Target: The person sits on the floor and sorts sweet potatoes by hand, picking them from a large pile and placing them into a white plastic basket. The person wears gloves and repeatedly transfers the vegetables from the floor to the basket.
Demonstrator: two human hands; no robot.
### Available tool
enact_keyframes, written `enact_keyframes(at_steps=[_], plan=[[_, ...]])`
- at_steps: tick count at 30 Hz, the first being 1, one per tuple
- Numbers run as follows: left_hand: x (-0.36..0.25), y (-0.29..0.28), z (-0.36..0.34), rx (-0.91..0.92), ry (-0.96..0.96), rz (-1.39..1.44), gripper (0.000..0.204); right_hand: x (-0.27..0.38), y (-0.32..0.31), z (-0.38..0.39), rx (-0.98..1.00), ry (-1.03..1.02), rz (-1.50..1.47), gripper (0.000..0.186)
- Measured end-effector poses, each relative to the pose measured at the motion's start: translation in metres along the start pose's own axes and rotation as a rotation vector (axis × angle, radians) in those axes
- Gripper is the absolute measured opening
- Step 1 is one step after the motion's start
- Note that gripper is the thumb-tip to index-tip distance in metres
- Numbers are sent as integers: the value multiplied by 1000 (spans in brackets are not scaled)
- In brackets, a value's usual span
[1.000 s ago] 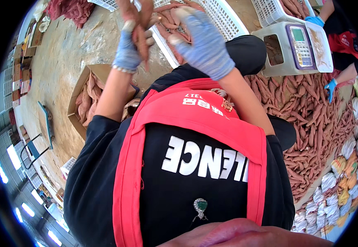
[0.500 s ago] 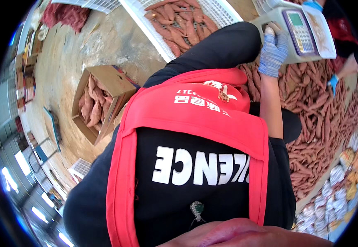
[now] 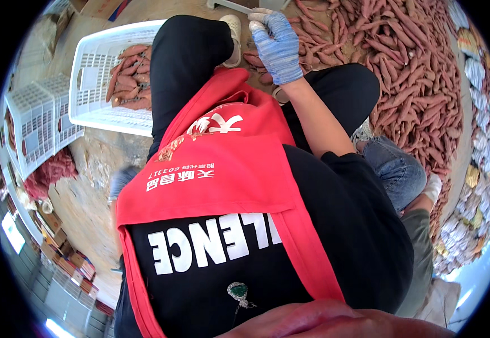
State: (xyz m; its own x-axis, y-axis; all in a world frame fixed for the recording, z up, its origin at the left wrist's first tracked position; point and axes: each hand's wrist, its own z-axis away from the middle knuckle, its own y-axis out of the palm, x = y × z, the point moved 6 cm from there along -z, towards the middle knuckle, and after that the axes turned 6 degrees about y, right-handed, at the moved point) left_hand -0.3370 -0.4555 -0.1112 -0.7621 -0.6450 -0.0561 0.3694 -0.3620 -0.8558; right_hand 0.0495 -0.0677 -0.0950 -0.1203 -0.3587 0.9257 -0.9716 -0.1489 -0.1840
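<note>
My right hand [image 3: 279, 48], in a blue-and-white knitted glove, is raised beyond my right knee. Its fingers are bent together at the end of a white rail [image 3: 231, 5] cut off by the upper edge; whatever lies between them is hidden. At my left side, by the red apron [image 3: 217, 180], my left hand [image 3: 123, 181] is a grey-blue smear and its fingers do not show. Past my left knee, a white plastic crate [image 3: 79, 96] contains several reddish sweet potatoes [image 3: 129, 81]. A large heap of sweet potatoes [image 3: 408, 73] spreads to the right of my right hand.
Stacked white crates [image 3: 34, 121] stand at the far left, with a red mesh sack [image 3: 53, 174] beside them. On the right, another person's jeans-covered knee [image 3: 394, 169] is close to me. Filled white and yellow bags [image 3: 473, 186] line the heap's far side.
The view has swung right, so the crate now appears farther left. The scale's keypad and the cardboard box of sweet potatoes have left view. My blurred left hand has come into view.
</note>
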Motion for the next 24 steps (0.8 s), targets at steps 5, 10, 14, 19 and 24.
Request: enact_keyframes(at_steps=[5,10,14,19,24], plan=[[-222,-163,-23,-631,383,911,24,-79,-64,-4,-296,290,72,14],[-408,-162,-52,-156,828,890,22,-181,-135,33,-668,965,51,27],[-510,-118,-81,292,874,1102,35,-226,-149,86,-583,1270,422,30],[-525,-24,-132,548,374,1777,31,-270,-133,92,-236,964,805,25],[-517,24,-119,550,-15,1733,21,-297,-99,37,76,694,955,27]])
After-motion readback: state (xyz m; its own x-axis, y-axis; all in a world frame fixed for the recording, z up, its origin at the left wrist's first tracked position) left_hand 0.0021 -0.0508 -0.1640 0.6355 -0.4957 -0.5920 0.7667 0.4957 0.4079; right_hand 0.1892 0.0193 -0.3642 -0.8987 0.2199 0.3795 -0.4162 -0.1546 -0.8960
